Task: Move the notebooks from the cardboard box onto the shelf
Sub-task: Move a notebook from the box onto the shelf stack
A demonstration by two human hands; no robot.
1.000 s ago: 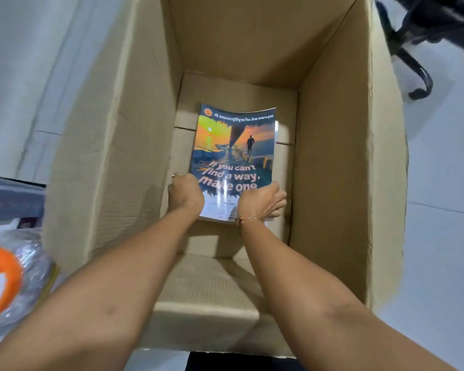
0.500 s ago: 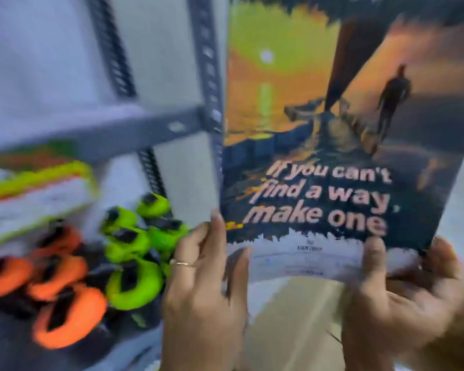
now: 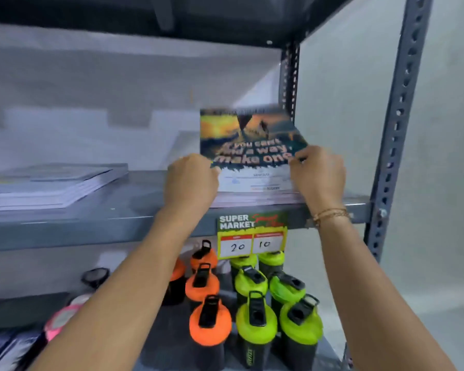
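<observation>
Since the earlier frame the glossy sunset-cover notebook (image 3: pixel 248 145) has travelled to the grey metal shelf (image 3: pixel 145 210), onto a small pile. The left hand (image 3: pixel 190 180) and right hand (image 3: pixel 318 175) pinch its near corners, squaring it. Cover: "make one"; yellow-green price tag (image 3: pixel 252 234): "SUPER MARKET", 20, 10.

Shelf (image 3: pixel 145 194) bare between notebook stack (image 3: pixel 51 186) and left hand (image 3: pixel 190 180).
</observation>
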